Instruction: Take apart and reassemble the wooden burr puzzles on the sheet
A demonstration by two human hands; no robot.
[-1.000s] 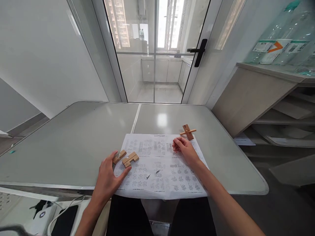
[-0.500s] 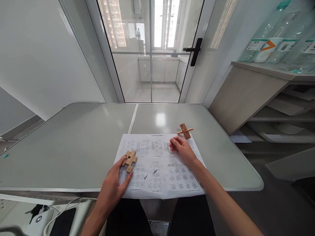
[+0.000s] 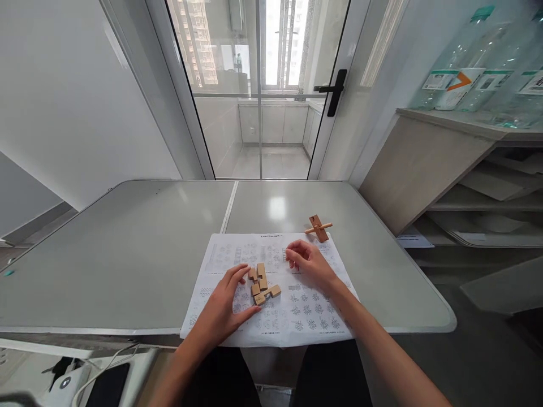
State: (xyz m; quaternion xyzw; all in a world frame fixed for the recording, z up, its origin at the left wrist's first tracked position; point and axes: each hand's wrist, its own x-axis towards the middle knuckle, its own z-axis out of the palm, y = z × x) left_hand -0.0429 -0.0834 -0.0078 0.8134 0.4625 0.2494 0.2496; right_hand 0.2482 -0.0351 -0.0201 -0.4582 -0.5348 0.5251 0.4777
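Observation:
Several notched wooden puzzle pieces point(image 3: 262, 281) lie close together on a printed instruction sheet point(image 3: 229, 322). My left hand point(image 3: 227, 299) is open around their left side, thumb and fingers spread. Its fingertips are close to the pieces; whether they touch cannot be made out. Over the right half of the sheet, my right hand point(image 3: 309, 261) is loosely closed, fingers curled in, with nothing visible in them. Just beyond it, at the sheet's far right corner, sits a brown wooden piece with a thin stick through it point(image 3: 319, 228).
The sheet rests on a pale glossy table point(image 3: 127, 254), near its front edge. A glass door point(image 3: 261, 135) with a black handle point(image 3: 335, 92) stands behind. On the right are shelves point(image 3: 449, 164) topped with plastic bottles point(image 3: 462, 73). A dark phone point(image 3: 109, 384) and cables lie lower left.
My left hand and the light wooden pieces have moved right, toward the middle of the sheet, and the pieces lie differently. The sheet's lower left corner now shows. My right hand has shifted slightly left.

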